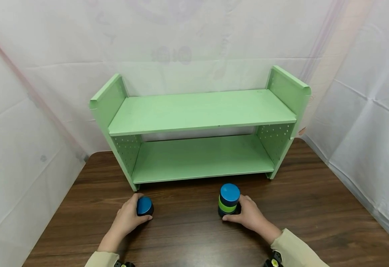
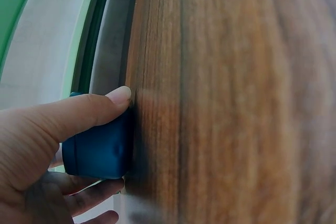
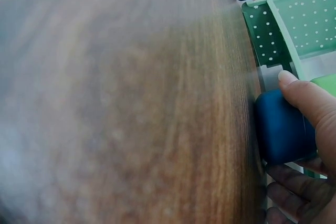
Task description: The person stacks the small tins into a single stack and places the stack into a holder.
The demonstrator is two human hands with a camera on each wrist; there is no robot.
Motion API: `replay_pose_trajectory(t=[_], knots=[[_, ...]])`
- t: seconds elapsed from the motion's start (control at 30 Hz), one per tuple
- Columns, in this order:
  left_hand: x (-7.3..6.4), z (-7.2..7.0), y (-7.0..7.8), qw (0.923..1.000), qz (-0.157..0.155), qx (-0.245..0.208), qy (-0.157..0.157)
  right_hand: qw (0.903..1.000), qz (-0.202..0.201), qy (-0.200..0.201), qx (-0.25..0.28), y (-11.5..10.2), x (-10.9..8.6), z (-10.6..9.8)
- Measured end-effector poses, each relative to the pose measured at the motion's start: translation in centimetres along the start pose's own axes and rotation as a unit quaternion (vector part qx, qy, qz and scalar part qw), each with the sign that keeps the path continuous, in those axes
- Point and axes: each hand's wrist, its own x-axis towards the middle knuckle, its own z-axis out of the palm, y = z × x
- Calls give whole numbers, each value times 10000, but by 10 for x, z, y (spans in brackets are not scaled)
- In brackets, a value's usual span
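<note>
My left hand (image 1: 126, 217) curls round a short, round blue canister (image 1: 144, 206) that stands upright on the wooden table at the left. In the left wrist view, the thumb lies along one side of this blue canister (image 2: 100, 150) and the fingers along the other. Toward the right, my right hand (image 1: 249, 215) grips the lowest part of an upright stack of round canisters (image 1: 227, 208), blue on top, bright green in the middle and dark blue below. In the right wrist view, thumb and fingers hold the bottom blue canister (image 3: 283, 127), with green showing above it.
Just behind both hands stands a light green two-tier shelf (image 1: 201, 111) with perforated side panels. The dark wood table (image 1: 181, 237) stretches in front of it and to both sides. Pale printed sheets (image 1: 194, 37) hang behind and at both sides.
</note>
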Motion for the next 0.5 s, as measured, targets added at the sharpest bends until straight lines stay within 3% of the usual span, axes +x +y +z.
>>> replay_pose_trajectory(t=[0.5], knots=[[-1, 1, 1, 9998, 27, -162, 60, 10000, 2, 0, -7, -1, -1, -1]])
